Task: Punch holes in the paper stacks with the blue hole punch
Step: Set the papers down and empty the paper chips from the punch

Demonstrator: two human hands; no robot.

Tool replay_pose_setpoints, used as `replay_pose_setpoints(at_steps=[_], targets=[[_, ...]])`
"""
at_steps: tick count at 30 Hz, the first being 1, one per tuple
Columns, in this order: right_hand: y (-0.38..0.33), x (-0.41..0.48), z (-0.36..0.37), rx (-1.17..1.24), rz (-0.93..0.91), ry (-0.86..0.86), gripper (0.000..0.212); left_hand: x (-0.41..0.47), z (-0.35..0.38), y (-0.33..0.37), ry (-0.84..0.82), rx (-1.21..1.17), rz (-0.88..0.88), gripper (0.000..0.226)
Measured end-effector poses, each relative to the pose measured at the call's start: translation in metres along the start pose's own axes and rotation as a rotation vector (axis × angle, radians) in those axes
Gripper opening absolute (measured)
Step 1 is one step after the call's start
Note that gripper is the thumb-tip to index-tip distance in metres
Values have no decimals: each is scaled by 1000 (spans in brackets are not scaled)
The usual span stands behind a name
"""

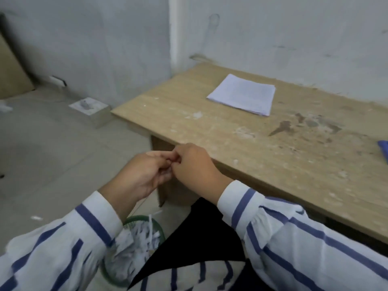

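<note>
Head view is all we have, so we read everything from it. Our left hand [144,175] and right hand [193,164] are brought together fingertip to fingertip, off the near-left corner of the table [252,148] and above a green basket [134,248] of shredded paper on the floor. Both hands are curled nearly closed and seem to pinch something small and pale between them; we cannot tell what it is, and neither hand holds paper sheets or the punch.

The paper stack [243,94] lies flat toward the far side of the table, well apart from the hands, ahead and to the right. Its long axis runs diagonally, from the far-left corner toward the near-right one. At the right edge of the frame a sliver of something blue [383,148] rests on the table; we judge it may be the blue hole punch, though too little shows to be sure.

We judge the right hand the nearer one for both, since stack and blue object lie to its side.
</note>
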State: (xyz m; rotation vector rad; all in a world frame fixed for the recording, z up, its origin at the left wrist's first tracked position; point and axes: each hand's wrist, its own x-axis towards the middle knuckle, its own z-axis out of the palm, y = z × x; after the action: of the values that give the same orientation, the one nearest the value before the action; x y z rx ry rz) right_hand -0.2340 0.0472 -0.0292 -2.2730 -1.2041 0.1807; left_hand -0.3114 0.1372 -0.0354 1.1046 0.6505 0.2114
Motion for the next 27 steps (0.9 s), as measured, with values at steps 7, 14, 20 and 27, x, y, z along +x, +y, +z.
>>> replay_pose_setpoints(at_steps=[7, 14, 20, 27], targets=[[-22, 24, 114, -162, -25, -593, 27, 20, -89, -71, 372, 446, -103, 24], [-22, 35, 164, -372, -144, -873, 36, 56, -138, -125, 244, 1197, -293, 33], [-17, 47, 166, -357, -158, -887, 36, 69, -156, -143, 348, 1199, -228, 39], [-10, 49, 162, -261, -173, -836, 37, 73, -161, -147, 393, 1144, -171, 43]])
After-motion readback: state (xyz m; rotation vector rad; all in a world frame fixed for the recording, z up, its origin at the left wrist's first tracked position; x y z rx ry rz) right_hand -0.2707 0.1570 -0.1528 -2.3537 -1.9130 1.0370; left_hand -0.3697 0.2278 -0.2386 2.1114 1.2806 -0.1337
